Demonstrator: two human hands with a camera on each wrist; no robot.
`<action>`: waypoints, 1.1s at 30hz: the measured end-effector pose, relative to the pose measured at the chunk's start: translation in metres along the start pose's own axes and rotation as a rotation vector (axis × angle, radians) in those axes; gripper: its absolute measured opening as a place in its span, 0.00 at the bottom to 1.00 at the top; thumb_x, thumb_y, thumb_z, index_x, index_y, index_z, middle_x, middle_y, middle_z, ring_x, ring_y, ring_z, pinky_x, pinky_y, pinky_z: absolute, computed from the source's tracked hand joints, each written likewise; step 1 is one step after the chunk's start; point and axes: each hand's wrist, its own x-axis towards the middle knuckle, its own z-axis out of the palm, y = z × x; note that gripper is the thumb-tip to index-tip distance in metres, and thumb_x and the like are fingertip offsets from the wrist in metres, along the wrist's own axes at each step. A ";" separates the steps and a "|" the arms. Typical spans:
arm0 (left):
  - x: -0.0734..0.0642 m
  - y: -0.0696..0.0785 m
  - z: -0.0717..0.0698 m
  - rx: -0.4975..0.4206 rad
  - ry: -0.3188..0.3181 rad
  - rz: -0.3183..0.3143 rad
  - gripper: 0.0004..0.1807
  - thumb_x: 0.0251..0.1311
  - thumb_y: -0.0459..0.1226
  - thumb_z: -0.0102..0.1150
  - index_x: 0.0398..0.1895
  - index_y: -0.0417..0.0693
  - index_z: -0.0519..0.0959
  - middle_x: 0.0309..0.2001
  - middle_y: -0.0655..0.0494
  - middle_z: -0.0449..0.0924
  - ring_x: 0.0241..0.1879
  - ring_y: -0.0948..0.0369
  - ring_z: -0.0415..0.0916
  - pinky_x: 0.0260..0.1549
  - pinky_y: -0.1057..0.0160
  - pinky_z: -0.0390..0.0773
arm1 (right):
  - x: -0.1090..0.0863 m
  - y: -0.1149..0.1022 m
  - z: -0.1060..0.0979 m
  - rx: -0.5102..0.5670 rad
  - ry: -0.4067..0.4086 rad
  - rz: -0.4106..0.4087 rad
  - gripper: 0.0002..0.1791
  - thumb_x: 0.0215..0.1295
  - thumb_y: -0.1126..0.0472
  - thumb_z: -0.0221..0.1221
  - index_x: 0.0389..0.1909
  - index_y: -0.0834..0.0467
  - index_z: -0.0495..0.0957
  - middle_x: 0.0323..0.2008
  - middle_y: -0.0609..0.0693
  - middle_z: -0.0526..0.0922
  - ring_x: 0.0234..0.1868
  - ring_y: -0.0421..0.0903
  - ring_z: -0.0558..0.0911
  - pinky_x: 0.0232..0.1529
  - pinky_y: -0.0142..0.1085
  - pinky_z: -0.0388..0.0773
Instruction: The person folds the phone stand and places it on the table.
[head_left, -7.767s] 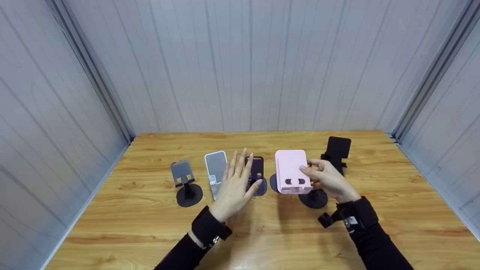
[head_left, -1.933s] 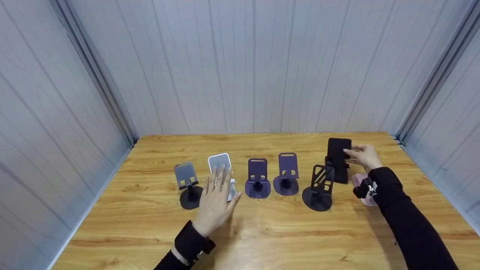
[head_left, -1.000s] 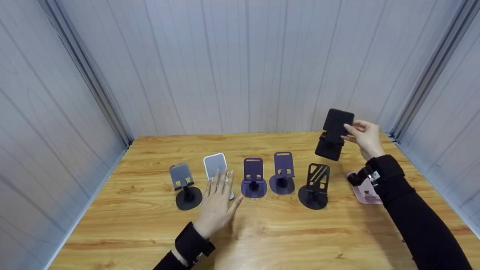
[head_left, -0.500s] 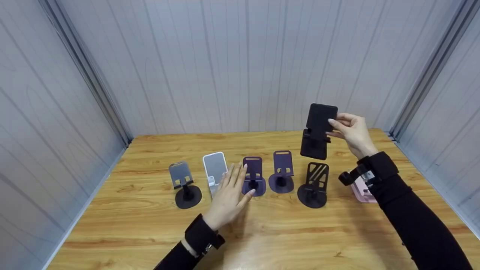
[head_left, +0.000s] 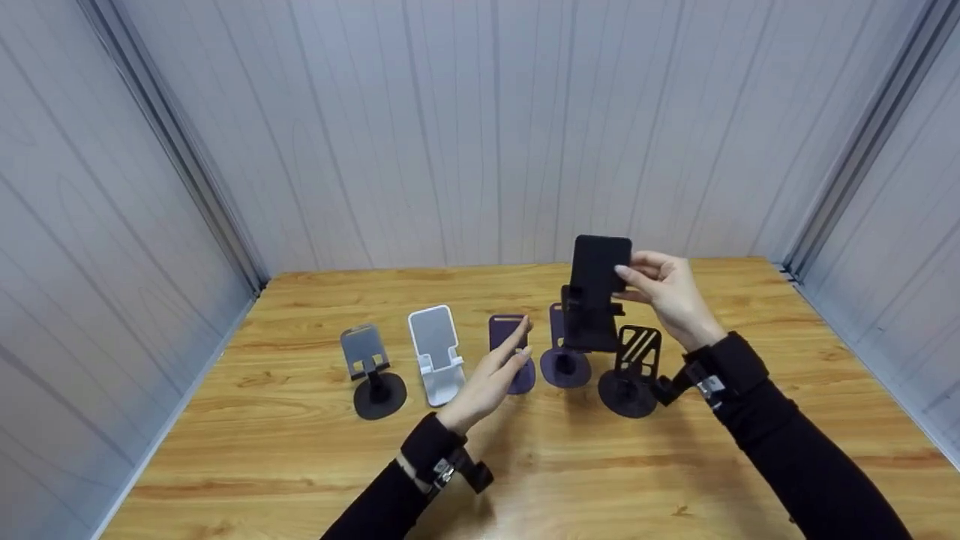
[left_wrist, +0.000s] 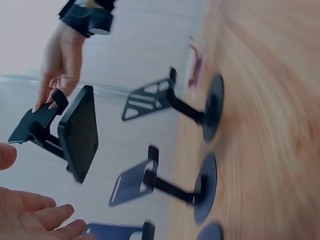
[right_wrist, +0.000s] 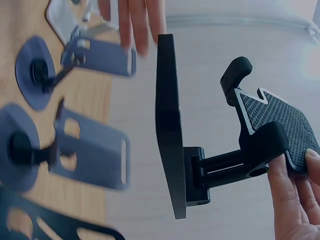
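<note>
My right hand [head_left: 670, 298] pinches the upper plate of a black phone stand [head_left: 598, 266] at its right edge, thumb in front. The stand is in the air above the table; in the right wrist view, its flat base [right_wrist: 168, 115] and hinged arm show from the side. My left hand [head_left: 489, 384] is raised with its fingers extended and holds nothing. It partly covers a purple phone stand [head_left: 504, 328]. A second purple phone stand [head_left: 566, 369] is partly hidden behind the held one. A slotted black phone stand [head_left: 626, 397] stands below the right hand.
On the wooden table [head_left: 315, 480], a grey phone stand [head_left: 363, 351] with a black base and a white phone stand [head_left: 435, 332] stand to the left. A blurred pink thing [left_wrist: 195, 65] shows in the left wrist view. Pale panel walls [head_left: 465, 135] enclose the table's back and sides.
The right hand earlier set the pink phone stand down at the right, then lifted the black one and carried it left, lately lowering it. The left hand moved right from the white stand and turned sideways.
</note>
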 end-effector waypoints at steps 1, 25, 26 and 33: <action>0.002 0.000 0.002 -0.073 -0.011 -0.028 0.32 0.85 0.37 0.38 0.84 0.32 0.49 0.83 0.33 0.51 0.82 0.40 0.50 0.82 0.43 0.51 | -0.002 0.001 0.003 0.002 -0.007 0.003 0.14 0.76 0.78 0.54 0.40 0.60 0.85 0.32 0.45 0.88 0.36 0.39 0.87 0.46 0.37 0.90; 0.012 -0.017 0.019 -0.616 0.120 -0.271 0.28 0.70 0.28 0.52 0.71 0.20 0.66 0.44 0.51 0.88 0.38 0.67 0.86 0.40 0.71 0.84 | -0.026 0.025 0.033 -0.130 -0.082 0.025 0.07 0.76 0.74 0.58 0.50 0.69 0.81 0.39 0.46 0.88 0.43 0.40 0.86 0.49 0.36 0.88; 0.012 -0.018 0.020 -0.622 0.119 -0.268 0.28 0.70 0.27 0.52 0.70 0.20 0.66 0.44 0.51 0.88 0.38 0.66 0.86 0.41 0.71 0.84 | -0.026 0.025 0.033 -0.170 -0.086 0.027 0.08 0.75 0.73 0.59 0.52 0.69 0.80 0.41 0.47 0.88 0.46 0.41 0.86 0.52 0.35 0.86; 0.012 -0.022 0.023 -0.654 0.125 -0.256 0.24 0.68 0.28 0.52 0.65 0.21 0.71 0.41 0.56 0.86 0.38 0.66 0.85 0.41 0.71 0.85 | -0.021 0.025 0.029 -0.314 -0.207 0.104 0.34 0.75 0.62 0.64 0.75 0.68 0.63 0.70 0.65 0.74 0.75 0.60 0.68 0.72 0.48 0.69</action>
